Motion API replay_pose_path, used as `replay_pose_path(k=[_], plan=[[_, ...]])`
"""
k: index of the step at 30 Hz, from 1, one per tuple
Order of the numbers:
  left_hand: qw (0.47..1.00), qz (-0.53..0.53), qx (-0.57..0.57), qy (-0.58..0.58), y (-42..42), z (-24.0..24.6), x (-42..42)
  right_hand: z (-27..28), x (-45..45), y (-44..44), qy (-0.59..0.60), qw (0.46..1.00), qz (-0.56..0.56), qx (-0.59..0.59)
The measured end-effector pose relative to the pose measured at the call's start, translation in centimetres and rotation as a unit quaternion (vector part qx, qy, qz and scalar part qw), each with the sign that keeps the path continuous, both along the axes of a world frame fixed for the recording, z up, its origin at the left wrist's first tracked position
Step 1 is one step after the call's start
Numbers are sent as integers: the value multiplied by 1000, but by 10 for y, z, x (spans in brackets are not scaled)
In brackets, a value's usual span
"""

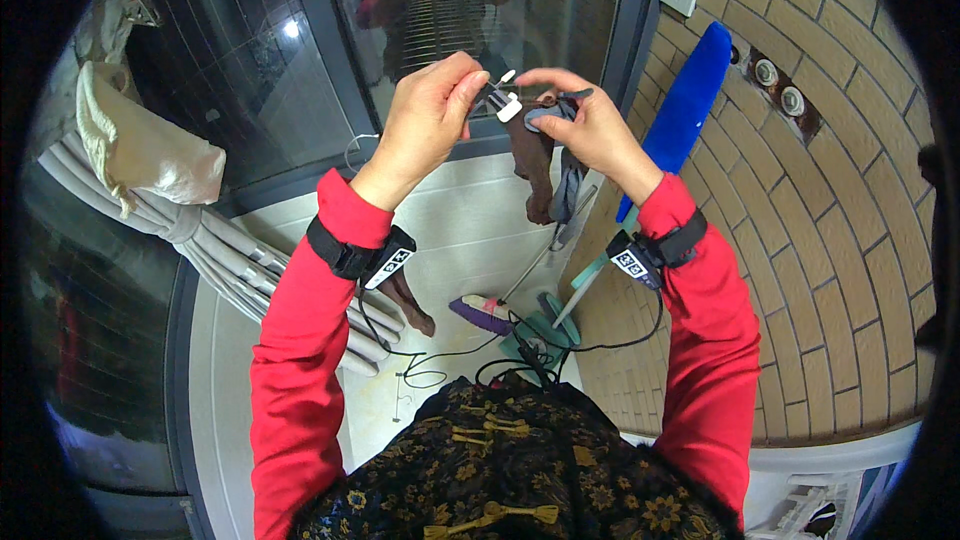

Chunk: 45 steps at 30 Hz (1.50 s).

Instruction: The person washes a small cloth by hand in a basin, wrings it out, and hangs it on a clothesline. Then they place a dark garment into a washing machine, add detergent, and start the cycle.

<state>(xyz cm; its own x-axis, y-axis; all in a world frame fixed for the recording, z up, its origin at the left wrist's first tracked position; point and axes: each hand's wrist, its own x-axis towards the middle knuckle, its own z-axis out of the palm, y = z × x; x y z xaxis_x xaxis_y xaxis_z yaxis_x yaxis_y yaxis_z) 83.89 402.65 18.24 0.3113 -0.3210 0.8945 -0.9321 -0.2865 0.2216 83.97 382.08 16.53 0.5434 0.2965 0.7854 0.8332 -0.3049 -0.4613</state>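
Observation:
Both hands are raised at the upper middle, in front of a glass door. My left hand (431, 112) pinches a small dark item, perhaps the end of a clip hanger, beside a white clip (508, 106). To the right of it, my right hand (585, 120) holds grey-blue cloth (551, 118) between thumb and fingers. A dark brown sock (531, 165) hangs just left of the right hand, with more grey cloth behind it. Another brown sock (409, 304) shows below my left wrist; what holds it is hidden by the arm.
A blue board-like cover (686, 105) leans on the brick-tiled wall (825, 240) at right. Below are a purple-and-white broom head (484, 313) and a green dustpan (536, 337). Grey curtains (225, 259) and a cream cloth bag (161, 157) hang at left. Black cables loop before my body.

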Motion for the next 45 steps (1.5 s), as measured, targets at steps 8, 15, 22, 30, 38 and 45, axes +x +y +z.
replay_pose_path(k=[8, 15, 22, 30, 38, 45], plan=[[990, 53, 47, -119, -4, -1, 8, -3, -1, 10, -13, 998, -52, -24], [992, 37, 95, -78, -2, 4, 29, 0, 4, 5, -68, 994, -63, -63], [989, 26, 117, 85, 1, 7, 43, 1, 21, -5, -137, 978, -146, -63], [980, -22, 146, 131, -7, -6, 42, -6, 22, 18, 40, 998, -50, -23], [997, 21, -4, -67, 15, -20, 24, -19, 34, 7, -46, 983, -178, -14], [978, 23, 198, 57, 61, -84, 98, -20, 47, -15, 7, 987, -145, 73]])
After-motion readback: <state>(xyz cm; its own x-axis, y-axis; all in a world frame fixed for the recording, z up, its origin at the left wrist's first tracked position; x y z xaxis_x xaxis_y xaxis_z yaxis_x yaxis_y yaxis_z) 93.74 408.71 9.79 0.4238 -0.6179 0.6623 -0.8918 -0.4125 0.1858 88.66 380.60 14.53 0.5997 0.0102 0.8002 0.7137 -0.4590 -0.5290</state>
